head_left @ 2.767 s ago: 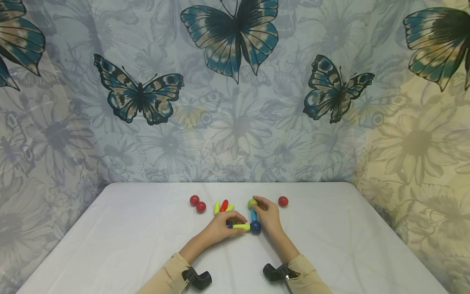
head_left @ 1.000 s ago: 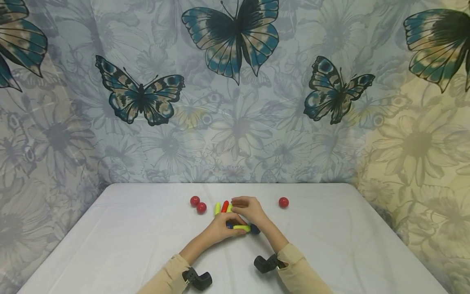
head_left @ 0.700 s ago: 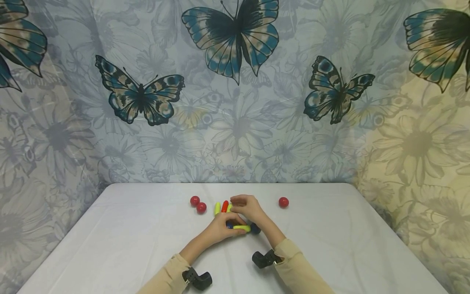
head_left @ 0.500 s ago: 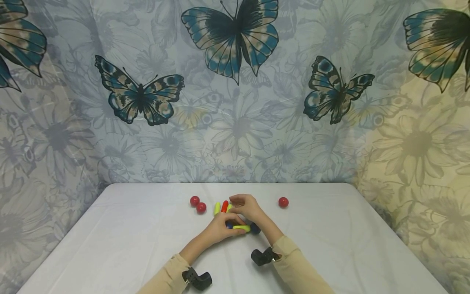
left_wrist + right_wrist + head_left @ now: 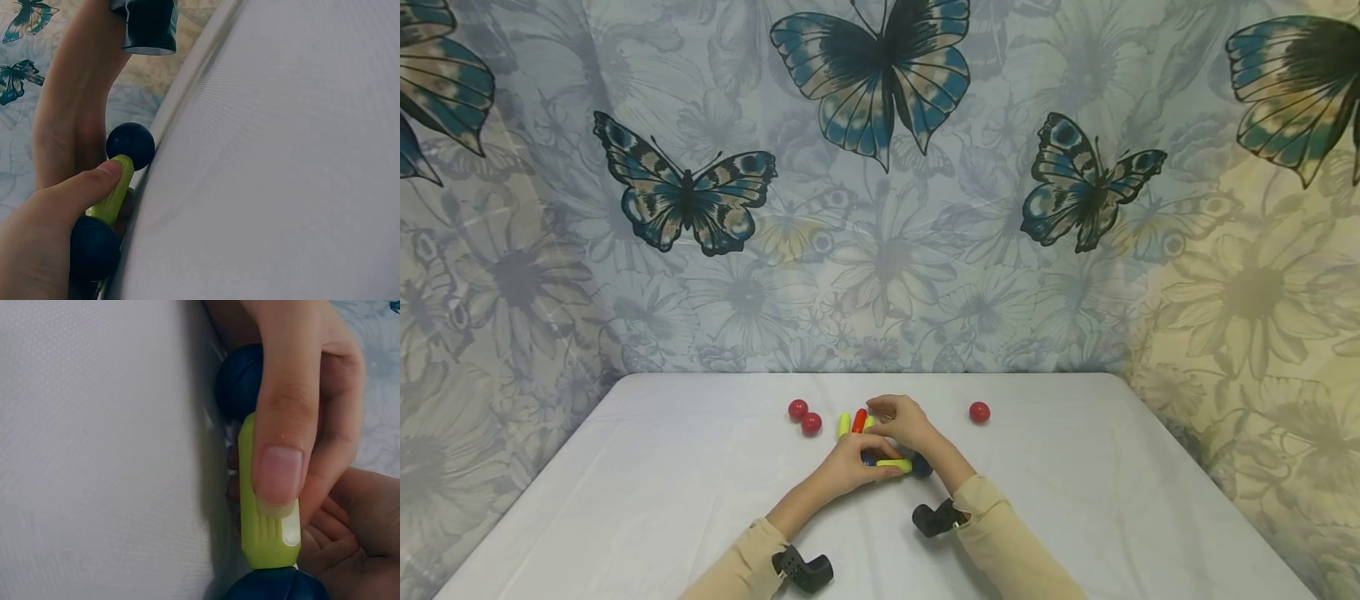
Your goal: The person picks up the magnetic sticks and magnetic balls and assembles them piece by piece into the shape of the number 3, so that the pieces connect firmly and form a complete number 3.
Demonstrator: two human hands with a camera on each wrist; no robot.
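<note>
My left hand (image 5: 846, 468) grips a yellow-green rod (image 5: 893, 466), its thumb along the rod. A dark blue ball (image 5: 130, 145) joins one end, and another dark blue ball (image 5: 95, 247) sits at the other, partly covered by this hand. My right hand (image 5: 904, 421) is just beyond the left, fingers bent beside another yellow-green rod (image 5: 869, 422). In the right wrist view its palm (image 5: 375, 534) shows behind the gripped rod. What lies between its fingers is hidden. A red rod (image 5: 860, 419) and a further yellow-green rod (image 5: 844, 424) stand out behind the left hand.
Two red balls (image 5: 804, 417) lie left of the rods on the white table (image 5: 625, 492). Another red ball (image 5: 979, 412) is at the right. Behind the table hangs a butterfly-patterned cloth (image 5: 887, 292). Each wrist wears a black camera (image 5: 805, 571).
My right hand has moved left from a green ball on a blue rod to the loose rods. That green ball and blue rod are now out of sight. The left hand stays put.
</note>
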